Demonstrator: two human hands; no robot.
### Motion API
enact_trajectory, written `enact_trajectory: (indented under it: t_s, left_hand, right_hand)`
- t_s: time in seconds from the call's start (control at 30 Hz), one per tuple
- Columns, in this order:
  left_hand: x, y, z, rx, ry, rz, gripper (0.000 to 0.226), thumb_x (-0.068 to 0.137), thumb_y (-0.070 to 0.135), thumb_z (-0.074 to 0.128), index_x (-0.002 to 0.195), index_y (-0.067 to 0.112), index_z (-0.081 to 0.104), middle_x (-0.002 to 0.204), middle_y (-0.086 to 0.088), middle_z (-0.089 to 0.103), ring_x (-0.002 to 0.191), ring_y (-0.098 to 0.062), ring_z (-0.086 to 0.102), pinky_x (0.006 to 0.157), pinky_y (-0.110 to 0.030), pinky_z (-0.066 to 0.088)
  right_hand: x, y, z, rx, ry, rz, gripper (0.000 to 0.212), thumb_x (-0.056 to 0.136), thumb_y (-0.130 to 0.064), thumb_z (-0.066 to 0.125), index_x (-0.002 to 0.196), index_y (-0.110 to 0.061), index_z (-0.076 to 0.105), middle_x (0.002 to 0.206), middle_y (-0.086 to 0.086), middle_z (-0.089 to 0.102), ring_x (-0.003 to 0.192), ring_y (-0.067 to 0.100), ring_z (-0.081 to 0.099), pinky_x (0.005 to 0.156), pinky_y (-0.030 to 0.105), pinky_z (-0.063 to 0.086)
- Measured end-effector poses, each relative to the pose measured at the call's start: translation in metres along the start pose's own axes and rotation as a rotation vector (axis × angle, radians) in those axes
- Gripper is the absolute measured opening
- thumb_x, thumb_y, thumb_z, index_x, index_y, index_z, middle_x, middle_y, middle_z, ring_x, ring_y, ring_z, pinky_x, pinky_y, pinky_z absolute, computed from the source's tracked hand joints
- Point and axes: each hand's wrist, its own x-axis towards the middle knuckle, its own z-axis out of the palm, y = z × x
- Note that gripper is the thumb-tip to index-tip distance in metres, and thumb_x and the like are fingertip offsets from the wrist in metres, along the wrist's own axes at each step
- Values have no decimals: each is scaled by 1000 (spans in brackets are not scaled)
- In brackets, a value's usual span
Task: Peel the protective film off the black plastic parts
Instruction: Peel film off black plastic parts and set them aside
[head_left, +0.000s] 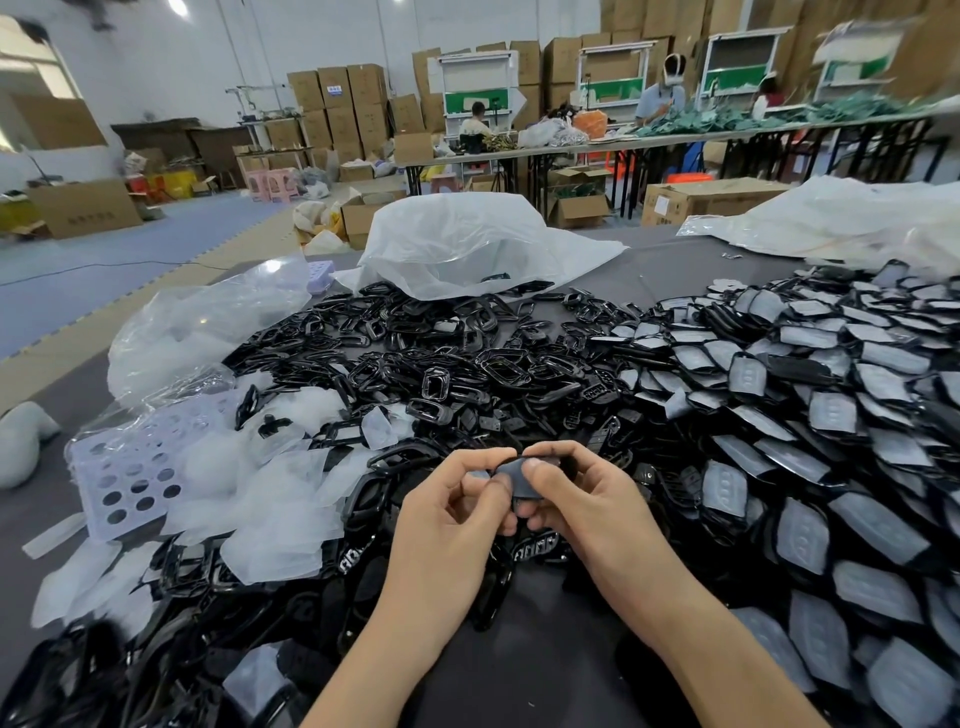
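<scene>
Both hands hold one small black plastic part (519, 475) just above the table, at the lower middle of the head view. My left hand (452, 519) pinches its left edge, where a bit of grey film (479, 475) shows between thumb and fingers. My right hand (582, 499) grips the part's right side with the thumb on top. To the right lies a big heap of film-covered black parts (810, 415). Ahead and to the left lies a heap of bare black frames (431, 364).
Peeled clear films (270, 499) pile up at the left beside a lilac perforated tray (124, 478). Large clear plastic bags (467, 244) lie at the back of the dark table (540, 654). People work at long tables far behind, among cardboard boxes.
</scene>
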Motion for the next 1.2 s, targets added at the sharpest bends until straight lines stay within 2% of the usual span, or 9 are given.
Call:
enact_trajectory:
  t_s: [0.1, 0.2, 0.27, 0.43, 0.57, 0.77, 0.9, 1.03, 1.2]
  left_hand:
    - [-1, 1, 2, -8, -13, -1, 24, 93, -2, 62, 98, 17, 75, 63, -1, 65, 60, -8, 62, 64, -15, 50]
    - [-3, 2, 3, 29, -32, 8, 26, 94, 2, 63, 98, 25, 76, 65, 2, 68, 61, -4, 62, 64, -11, 49]
    - [-4, 3, 3, 85, -34, 37, 30, 95, 4, 62, 99, 30, 76, 73, 5, 71, 65, -1, 63, 65, -10, 48]
    - [-7, 2, -1, 347, -98, 237, 43, 99, -1, 53, 117, 34, 68, 88, 13, 63, 85, -3, 66, 78, -7, 46]
    - [-11, 3, 1, 511, -25, 357, 38, 102, 13, 51, 129, 39, 59, 109, 23, 63, 100, 3, 63, 82, -6, 43]
    - [-19, 0, 5, 833, -199, 520, 33, 99, 25, 42, 127, 31, 57, 98, 15, 57, 79, -6, 59, 64, -24, 51]
    - [-25, -1, 16, 857, -294, 549, 41, 95, 23, 47, 132, 36, 55, 82, 14, 54, 68, -7, 54, 55, -20, 44]
    - [-24, -1, 14, 687, -186, 513, 36, 95, 23, 48, 124, 39, 61, 88, 15, 61, 70, -4, 59, 63, -21, 49]
    - [-13, -2, 10, 319, 94, 167, 21, 100, 27, 53, 108, 43, 64, 72, 14, 63, 58, -2, 54, 55, -15, 42]
  right_hand:
    - [1, 3, -2, -1, -28, 17, 25, 94, -6, 67, 81, -26, 78, 75, 9, 71, 63, 17, 66, 58, 22, 54]
    - [2, 2, -3, 5, -28, 43, 8, 81, -14, 76, 87, -16, 71, 72, 11, 70, 61, 20, 66, 57, 23, 53]
    - [1, 1, -6, -24, -48, 56, 18, 76, -18, 76, 89, -12, 66, 73, 12, 70, 63, 22, 66, 58, 24, 52]
    - [-3, -5, -9, -126, -71, 27, 16, 85, -11, 75, 79, -21, 63, 73, 10, 71, 63, 18, 64, 57, 23, 52]
    - [-3, -10, -6, -119, -7, -12, 25, 81, -18, 71, 63, -29, 58, 73, 8, 71, 61, 19, 65, 54, 24, 51]
    - [-1, -7, -9, 1, 124, -18, 41, 90, -3, 66, 59, -26, 53, 62, 1, 63, 57, 13, 61, 55, 21, 51]
    - [-1, -11, -13, 49, 191, -6, 31, 89, -3, 65, 69, -18, 47, 65, 1, 63, 58, 18, 65, 54, 22, 53]
    - [1, -12, -12, 58, 181, -11, 33, 89, -4, 65, 66, -20, 47, 66, 4, 59, 60, 21, 62, 56, 26, 53]
    - [-2, -12, -9, 75, 124, 5, 30, 91, -6, 67, 69, -19, 51, 71, 3, 69, 61, 19, 69, 53, 23, 54]
